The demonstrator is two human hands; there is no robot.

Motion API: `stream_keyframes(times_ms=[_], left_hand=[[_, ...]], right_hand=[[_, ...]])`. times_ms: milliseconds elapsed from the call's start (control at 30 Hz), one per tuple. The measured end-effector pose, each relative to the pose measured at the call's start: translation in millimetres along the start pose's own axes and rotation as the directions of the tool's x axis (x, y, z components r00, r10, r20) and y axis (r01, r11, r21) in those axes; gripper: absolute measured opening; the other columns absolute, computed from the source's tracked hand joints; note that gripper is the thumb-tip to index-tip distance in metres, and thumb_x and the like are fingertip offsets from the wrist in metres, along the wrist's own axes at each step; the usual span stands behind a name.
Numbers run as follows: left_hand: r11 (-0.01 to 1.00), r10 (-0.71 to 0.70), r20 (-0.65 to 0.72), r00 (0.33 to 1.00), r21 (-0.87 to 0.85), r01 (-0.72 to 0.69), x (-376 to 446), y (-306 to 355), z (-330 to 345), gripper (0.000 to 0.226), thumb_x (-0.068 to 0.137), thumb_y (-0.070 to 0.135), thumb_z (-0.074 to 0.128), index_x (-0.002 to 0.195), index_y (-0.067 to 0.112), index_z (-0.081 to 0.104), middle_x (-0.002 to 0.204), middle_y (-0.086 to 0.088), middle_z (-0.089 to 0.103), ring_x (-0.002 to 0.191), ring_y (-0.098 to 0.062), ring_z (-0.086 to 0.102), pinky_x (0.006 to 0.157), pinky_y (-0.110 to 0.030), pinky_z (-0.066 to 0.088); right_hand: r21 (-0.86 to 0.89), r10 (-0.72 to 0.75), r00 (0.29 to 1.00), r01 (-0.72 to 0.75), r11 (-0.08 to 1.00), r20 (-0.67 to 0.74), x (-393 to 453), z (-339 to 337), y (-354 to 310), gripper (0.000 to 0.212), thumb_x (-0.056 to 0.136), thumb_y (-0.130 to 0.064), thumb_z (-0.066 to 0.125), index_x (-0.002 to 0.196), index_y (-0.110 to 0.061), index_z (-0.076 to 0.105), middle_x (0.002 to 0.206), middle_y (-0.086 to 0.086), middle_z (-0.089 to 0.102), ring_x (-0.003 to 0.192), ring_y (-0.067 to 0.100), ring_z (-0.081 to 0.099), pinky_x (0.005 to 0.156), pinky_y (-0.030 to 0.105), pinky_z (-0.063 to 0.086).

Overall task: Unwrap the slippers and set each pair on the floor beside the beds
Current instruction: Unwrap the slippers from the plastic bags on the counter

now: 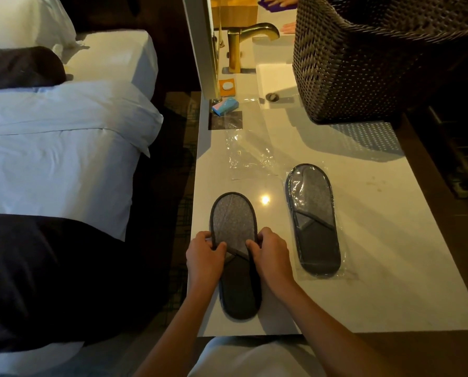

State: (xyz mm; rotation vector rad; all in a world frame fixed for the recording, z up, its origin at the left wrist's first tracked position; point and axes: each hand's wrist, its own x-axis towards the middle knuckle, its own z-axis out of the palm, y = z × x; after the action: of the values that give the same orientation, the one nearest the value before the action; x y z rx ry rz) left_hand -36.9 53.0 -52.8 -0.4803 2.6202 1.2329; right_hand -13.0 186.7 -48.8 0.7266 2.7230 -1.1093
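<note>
Right now both hands sit on the unwrapped slipper pair (pixel 234 251), which lies flat on the surface (pixel 363 268) near its front-left corner. Left hand (pixel 204 258) pinches the left rim at mid-length, thumb on top; right hand (pixel 269 254) pinches the right rim opposite, thumb tucked at the strap edge. Each grip closed on the pair, one per side, neither hand nearer than the other.

Long axis runs away from the person: dark toe end points back at the body, grey heel end points toward the sink (pixel 276 77). Looks like two slippers stacked; hard to confirm.

Second pair (pixel 313 221) still in clear plastic, just right of the first, not touching, same axis, nearer the right hand. Empty wrapper (pixel 250 156) lies beyond, toward the wicker basket (pixel 363 63).

Bed (pixel 64 164) is to the left, floor strip (pixel 182 159) between bed and surface. Judgement: next move goes left and down, so the left hand leads; pair likely needs splitting first. About a third done.
</note>
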Motion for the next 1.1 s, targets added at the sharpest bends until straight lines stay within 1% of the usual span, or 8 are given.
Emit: stream_keyframes(times_ms=[167, 333, 433, 600, 733, 900, 1000, 1100], left_hand=[[0.999, -0.031, 0.005, 1.0, 0.018, 0.031, 1, 3, 0, 0.044, 0.088, 0.022, 0.07, 0.129, 0.014, 0.054, 0.109, -0.007, 0.069, 0.074, -0.003, 0.059, 0.043, -0.005, 0.039], [0.998, 0.035, -0.073, 0.997, 0.047, -0.032, -5, 23, -6, 0.059, 0.086, 0.028, 0.071, 0.138, 0.016, 0.045, 0.138, -0.013, 0.041, 0.123, -0.027, 0.05, 0.087, -0.03, 0.047], [0.99, 0.141, -0.007, 0.99, -0.031, -0.141, -8, 46, -1, 0.053, 0.088, 0.028, 0.068, 0.136, 0.021, 0.045, 0.133, -0.006, 0.047, 0.118, -0.021, 0.054, 0.086, -0.032, 0.053], [0.969, 0.176, 0.192, 0.965, -0.205, -0.135, -12, 93, 24, 0.052, 0.089, 0.016, 0.066, 0.136, 0.017, 0.045, 0.109, 0.007, 0.056, 0.09, -0.006, 0.06, 0.068, -0.011, 0.049], [0.968, 0.149, 0.345, 0.927, -0.244, -0.065, -14, 113, 53, 0.057, 0.089, 0.019, 0.066, 0.14, 0.026, 0.04, 0.123, 0.003, 0.051, 0.096, -0.018, 0.063, 0.079, -0.036, 0.057], [0.974, 0.076, 0.462, 0.883, -0.226, 0.035, -18, 120, 82, 0.062, 0.088, 0.02, 0.066, 0.142, 0.023, 0.037, 0.125, -0.003, 0.053, 0.113, -0.029, 0.059, 0.096, -0.049, 0.053], [0.968, 0.02, 0.496, 0.868, -0.225, 0.107, -21, 113, 92, 0.061, 0.088, 0.02, 0.066, 0.14, 0.026, 0.037, 0.126, -0.01, 0.058, 0.112, -0.029, 0.061, 0.096, -0.05, 0.054], [0.951, 0.002, 0.5, 0.866, -0.268, 0.153, -24, 111, 97, 0.059, 0.089, 0.011, 0.063, 0.141, 0.02, 0.037, 0.107, -0.02, 0.065, 0.101, -0.025, 0.066, 0.091, -0.051, 0.056]], right_hand=[[0.022, 0.006, 1.0, -0.007, 1.0, 0.029, 0, -4, 2, 0.022, 0.092, -0.034, 0.063, 0.102, -0.014, 0.059, 0.088, -0.004, 0.057, 0.077, 0.009, 0.055, 0.055, 0.012, 0.034], [0.151, 0.059, 0.998, -0.059, 0.987, 0.004, 2, -27, 6, 0.025, 0.094, -0.034, 0.059, 0.107, -0.013, 0.06, 0.093, 0.002, 0.065, 0.083, 0.012, 0.063, 0.067, 0.022, 0.051], [0.258, 0.118, 0.991, -0.098, 0.961, -0.062, 6, -56, 14, 0.015, 0.094, -0.03, 0.06, 0.099, -0.016, 0.062, 0.088, 0.0, 0.066, 0.079, 0.015, 0.067, 0.074, 0.034, 0.06], [0.3, 0.161, 0.963, -0.092, 0.95, -0.215, 16, -107, 35, 0.01, 0.095, -0.022, 0.058, 0.1, -0.017, 0.065, 0.088, -0.004, 0.062, 0.073, 0.004, 0.056, 0.058, 0.012, 0.04], [0.331, 0.222, 0.942, -0.131, 0.934, -0.252, 24, -125, 60, 0.012, 0.095, -0.02, 0.058, 0.105, -0.015, 0.063, 0.098, -0.001, 0.063, 0.085, 0.01, 0.061, 0.06, 0.012, 0.043], [0.288, 0.323, 0.915, -0.25, 0.924, -0.241, 33, -128, 89, 0.03, 0.094, -0.021, 0.059, 0.123, -0.013, 0.059, 0.126, 0.009, 0.06, 0.107, 0.024, 0.061, 0.085, 0.031, 0.05], [0.224, 0.368, 0.908, -0.324, 0.919, -0.199, 35, -125, 99, 0.039, 0.093, -0.023, 0.059, 0.13, -0.012, 0.056, 0.13, 0.012, 0.058, 0.113, 0.028, 0.059, 0.087, 0.031, 0.045], [0.197, 0.389, 0.904, -0.354, 0.914, -0.179, 35, -121, 103, 0.039, 0.092, -0.025, 0.063, 0.128, -0.012, 0.056, 0.124, 0.012, 0.061, 0.108, 0.027, 0.06, 0.082, 0.03, 0.044]])
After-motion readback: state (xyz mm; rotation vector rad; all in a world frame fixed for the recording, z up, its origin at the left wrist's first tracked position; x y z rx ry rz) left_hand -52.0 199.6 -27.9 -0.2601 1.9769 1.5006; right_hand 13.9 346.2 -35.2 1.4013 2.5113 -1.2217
